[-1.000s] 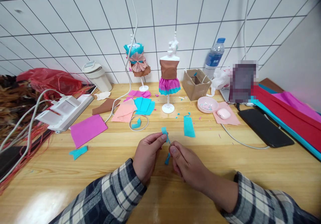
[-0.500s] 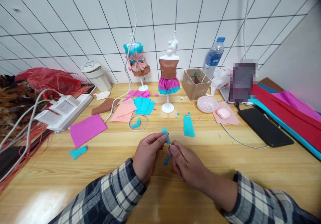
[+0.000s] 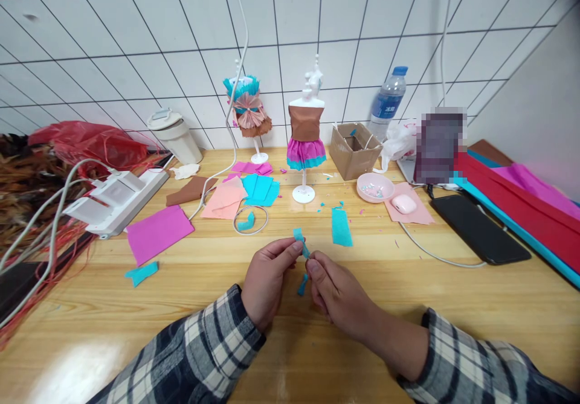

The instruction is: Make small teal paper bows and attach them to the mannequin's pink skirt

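Between my two hands, above the front of the table, is a narrow strip of blue crepe paper (image 3: 298, 234). My left hand (image 3: 270, 275) pinches it with thumb and fingers. Close against it, my right hand (image 3: 334, 289) pinches the strip's lower part. A small blue scrap (image 3: 302, 285) shows just below the fingers; whether it joins the strip I cannot tell. Beyond my hands stands a small white mannequin (image 3: 303, 194) in a brown top (image 3: 306, 124) and a magenta skirt (image 3: 305, 151) with blue hem. A flat blue paper piece (image 3: 341, 227) lies to the right.
Magenta paper (image 3: 160, 235), peach paper (image 3: 224, 198) and a wire ring (image 3: 267, 217) lie to the left. A second dressed mannequin (image 3: 259, 158) stands behind. A cardboard box (image 3: 351, 159), a pink bowl (image 3: 375, 188) and a black power bank-like slab (image 3: 480, 229) are at right. A power strip (image 3: 131, 202) sits left.
My right hand's fingertips have moved slightly closer to my left fingers, and the strip between them is narrower and more gathered. The rest of the table is unchanged.
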The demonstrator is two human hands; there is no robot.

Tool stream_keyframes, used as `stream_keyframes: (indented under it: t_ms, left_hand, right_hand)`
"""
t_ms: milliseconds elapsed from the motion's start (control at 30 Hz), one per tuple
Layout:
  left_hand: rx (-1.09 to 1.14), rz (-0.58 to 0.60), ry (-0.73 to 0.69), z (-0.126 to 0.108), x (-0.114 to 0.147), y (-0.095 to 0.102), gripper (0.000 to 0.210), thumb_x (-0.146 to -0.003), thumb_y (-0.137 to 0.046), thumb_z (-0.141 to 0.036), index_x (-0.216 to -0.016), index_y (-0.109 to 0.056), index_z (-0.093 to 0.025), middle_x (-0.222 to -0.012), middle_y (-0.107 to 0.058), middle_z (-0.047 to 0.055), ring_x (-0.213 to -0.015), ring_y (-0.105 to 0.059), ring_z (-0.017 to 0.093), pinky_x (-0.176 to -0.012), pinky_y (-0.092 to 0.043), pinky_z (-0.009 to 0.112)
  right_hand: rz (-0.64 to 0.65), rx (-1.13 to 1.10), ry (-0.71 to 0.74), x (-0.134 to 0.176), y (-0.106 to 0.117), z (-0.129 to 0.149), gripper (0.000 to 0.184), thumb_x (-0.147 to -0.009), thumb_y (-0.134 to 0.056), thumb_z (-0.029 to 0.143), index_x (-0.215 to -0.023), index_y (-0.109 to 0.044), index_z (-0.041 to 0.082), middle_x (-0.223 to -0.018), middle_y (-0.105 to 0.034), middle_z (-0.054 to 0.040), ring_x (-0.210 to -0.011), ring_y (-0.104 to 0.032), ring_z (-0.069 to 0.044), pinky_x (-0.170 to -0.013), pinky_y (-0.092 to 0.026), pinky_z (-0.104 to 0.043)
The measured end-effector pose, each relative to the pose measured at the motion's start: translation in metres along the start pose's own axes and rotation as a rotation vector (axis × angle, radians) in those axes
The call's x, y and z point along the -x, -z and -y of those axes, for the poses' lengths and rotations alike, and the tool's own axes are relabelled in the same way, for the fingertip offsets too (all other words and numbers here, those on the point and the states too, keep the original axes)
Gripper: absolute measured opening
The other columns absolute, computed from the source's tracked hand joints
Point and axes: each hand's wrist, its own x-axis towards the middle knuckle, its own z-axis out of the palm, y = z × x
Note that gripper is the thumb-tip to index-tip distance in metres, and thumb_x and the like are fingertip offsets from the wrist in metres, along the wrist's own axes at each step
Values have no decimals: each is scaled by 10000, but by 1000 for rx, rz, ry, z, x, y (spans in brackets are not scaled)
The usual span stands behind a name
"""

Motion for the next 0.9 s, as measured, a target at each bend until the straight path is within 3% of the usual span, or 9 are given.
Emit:
stream_keyframes:
  t_ms: [900]
  left_hand:
    - [-45,13,12,3,-2,2,308,-650,-797,-373,-874,-747,-168,-753,-681,22,-694,-542,112,-686,-410,253]
  right_hand:
    - [-33,87,53,-3,2,-5,361,-986,-258,477,-755,-381,228,-545,-420,53,-508,-403,-123,-520,-311,-261]
